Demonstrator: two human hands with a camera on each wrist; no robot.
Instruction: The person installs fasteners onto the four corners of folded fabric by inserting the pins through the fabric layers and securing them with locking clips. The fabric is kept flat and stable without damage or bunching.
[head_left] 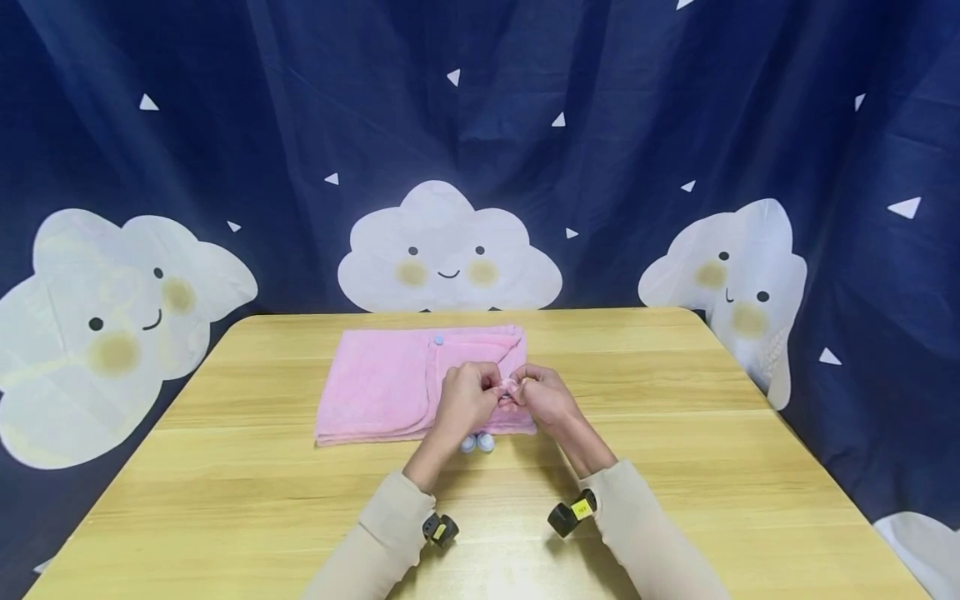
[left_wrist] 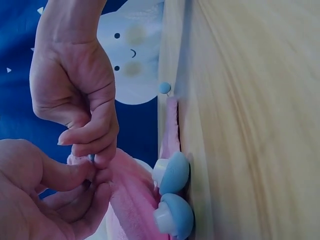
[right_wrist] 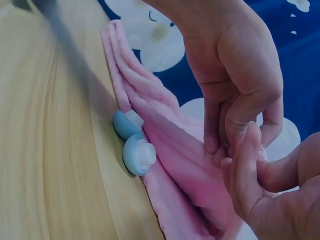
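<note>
A folded pink plush blanket (head_left: pixel 375 379) lies on the table, with a flap turned over toward its right side. Over its right part, my left hand (head_left: pixel 468 396) and right hand (head_left: pixel 549 396) meet, fingertips pinching a raised bit of the blanket. The left hand (left_wrist: pixel 55 195) has a thin grey edge between its fingertips in the left wrist view; the rest is hidden. In the right wrist view, the fingers of the right hand (right_wrist: pixel 270 185) close in against those of the left. Two mushroom-shaped blanket clips (right_wrist: pixel 140 155), blue-capped with white stems, lie at the blanket's front edge.
Another blue clip (head_left: pixel 438 340) sits on the blanket's upper part. In the left wrist view a small blue ball (left_wrist: pixel 164 88) shows at the far end of the cloth. The wooden table (head_left: pixel 225 508) ends at a dark blue curtain (head_left: pixel 300 100) with clouds.
</note>
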